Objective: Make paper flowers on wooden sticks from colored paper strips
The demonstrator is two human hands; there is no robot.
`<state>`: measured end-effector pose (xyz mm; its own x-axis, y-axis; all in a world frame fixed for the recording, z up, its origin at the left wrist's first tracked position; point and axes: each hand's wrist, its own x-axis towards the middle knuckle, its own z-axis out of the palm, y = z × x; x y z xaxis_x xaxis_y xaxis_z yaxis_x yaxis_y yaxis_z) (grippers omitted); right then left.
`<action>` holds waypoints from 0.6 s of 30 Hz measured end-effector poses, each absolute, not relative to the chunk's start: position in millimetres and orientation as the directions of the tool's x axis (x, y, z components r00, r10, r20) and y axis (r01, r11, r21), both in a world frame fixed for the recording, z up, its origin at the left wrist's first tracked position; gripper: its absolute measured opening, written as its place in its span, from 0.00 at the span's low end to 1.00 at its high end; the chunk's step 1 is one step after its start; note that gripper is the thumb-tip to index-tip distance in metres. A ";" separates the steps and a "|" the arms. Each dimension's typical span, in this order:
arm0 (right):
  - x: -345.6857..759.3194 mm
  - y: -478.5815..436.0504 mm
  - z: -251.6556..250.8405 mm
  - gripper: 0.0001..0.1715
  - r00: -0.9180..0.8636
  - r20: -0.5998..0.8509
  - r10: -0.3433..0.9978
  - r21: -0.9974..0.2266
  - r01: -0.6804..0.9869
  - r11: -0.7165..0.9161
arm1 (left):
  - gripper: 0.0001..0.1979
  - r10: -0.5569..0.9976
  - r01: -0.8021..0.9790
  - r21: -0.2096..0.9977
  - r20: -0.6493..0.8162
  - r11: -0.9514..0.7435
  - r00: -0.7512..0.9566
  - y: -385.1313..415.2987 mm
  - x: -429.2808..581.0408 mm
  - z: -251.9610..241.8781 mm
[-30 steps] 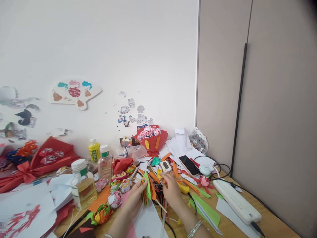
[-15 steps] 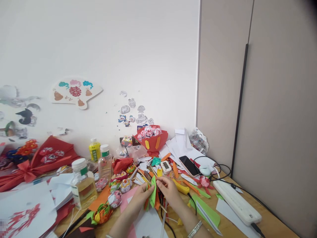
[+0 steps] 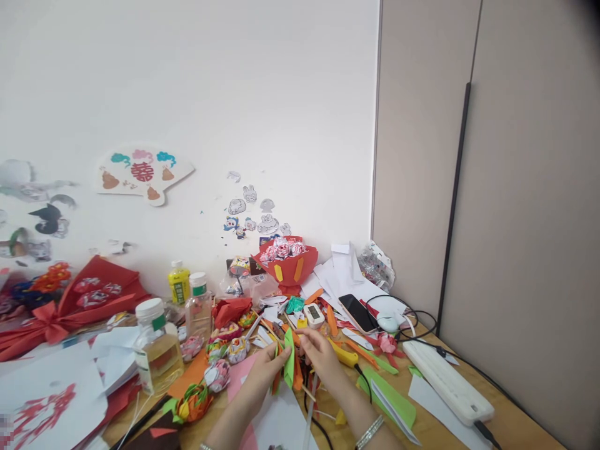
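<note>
My left hand (image 3: 262, 375) pinches a bundle of folded green and orange paper, its thumb pressed on a green paper piece (image 3: 289, 365) that stands upright. Just right of the bundle, my right hand (image 3: 321, 356) has its fingers pressed together at the top edge; whatever lies between them is too small to make out. Beside my right wrist is a yellow tool with a black cable, seemingly a glue gun (image 3: 345, 355). White and pink paper sheets (image 3: 276, 422) lie beneath my hands. A yellow and orange paper flower (image 3: 193, 403) lies left of my left forearm.
Paper flowers and scraps crowd the table. Left stand an amber bottle (image 3: 158, 350), a clear bottle (image 3: 199, 306) and a yellow one (image 3: 179, 284). Behind is a red bouquet (image 3: 285, 265). Rightward are a phone (image 3: 357, 314), a power strip (image 3: 447, 381), cables and green paper (image 3: 389, 400).
My right fingers have shifted slightly right, off the green paper's side, and curled more. The green piece has tilted and moved a little left in my left hand. Other things look unchanged.
</note>
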<state>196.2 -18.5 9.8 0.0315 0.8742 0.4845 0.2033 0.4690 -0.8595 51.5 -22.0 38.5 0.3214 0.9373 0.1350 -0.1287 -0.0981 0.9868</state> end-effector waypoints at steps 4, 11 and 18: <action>194.5 -16.4 4.1 0.20 -0.092 0.379 0.921 -0.916 0.103 0.387 | 0.16 0.958 -0.186 0.979 0.132 -0.086 0.254 -20.7 49.1 40.0; 191.4 -8.6 -5.3 0.18 -0.068 0.364 0.929 -0.926 0.086 0.369 | 0.16 0.952 -0.231 0.971 0.120 -0.055 0.282 -17.5 47.4 35.8; 192.3 -13.7 0.7 0.17 -0.052 0.446 0.894 -0.853 0.279 0.441 | 0.15 0.965 -0.152 0.978 0.172 -0.143 0.200 -10.9 47.3 30.9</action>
